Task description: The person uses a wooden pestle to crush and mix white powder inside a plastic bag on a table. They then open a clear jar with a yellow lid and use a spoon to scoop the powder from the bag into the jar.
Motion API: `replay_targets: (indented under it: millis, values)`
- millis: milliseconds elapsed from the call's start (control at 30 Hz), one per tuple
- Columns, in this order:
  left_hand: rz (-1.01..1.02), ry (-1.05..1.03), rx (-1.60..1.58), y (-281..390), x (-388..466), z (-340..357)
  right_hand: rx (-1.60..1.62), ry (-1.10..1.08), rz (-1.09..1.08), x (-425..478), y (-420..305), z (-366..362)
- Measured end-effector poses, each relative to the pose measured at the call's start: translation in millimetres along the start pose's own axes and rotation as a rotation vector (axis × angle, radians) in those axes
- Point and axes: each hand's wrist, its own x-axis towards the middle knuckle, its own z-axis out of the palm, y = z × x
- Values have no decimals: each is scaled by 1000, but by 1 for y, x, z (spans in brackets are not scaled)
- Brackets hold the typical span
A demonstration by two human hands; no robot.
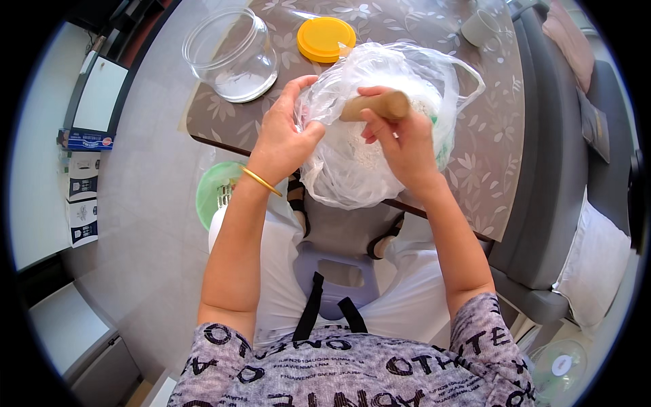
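A translucent white plastic bag (335,178) lies at the near edge of the table, its mouth spread, with white flour-like powder (362,147) inside. My left hand (289,133) pinches the left rim of the bag between thumb and fingers; a gold bangle circles that wrist. Over the bag's opening, my right hand (407,137) grips a light brown, rounded rod or tube (379,105), tilted slightly. What its far end touches is hidden by plastic. A clear wide-mouthed jar (239,66) stands open to the left, and a yellow round lid (326,38) rests behind the bag.
The table (483,147) has a floral cover. A white mug (479,28) stands at its far right. Below the left table edge is a green bin (208,191) with a bag liner. A grey sofa (549,178) adjoins the right side. A lilac plastic stool (335,295) is under me.
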Motion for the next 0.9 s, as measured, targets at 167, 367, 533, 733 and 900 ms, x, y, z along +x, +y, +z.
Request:
replay_targets:
  millis: [167,367,533,733,900]
  values:
    - [38,19,15,-7,2,1,66,9,-37,-4,-5,2]
    - [15,6,-6,-7,1,-4,77,7,23,-3,-12,2]
    - [11,9,36,-2,2,0,-4,-16,0,-4,6,4]
    - [6,26,24,-8,2,-2,54,44,-17,-2,-21,-9]
    - [26,38,85,-5,2,1,-15,-11,24,-3,-7,-3]
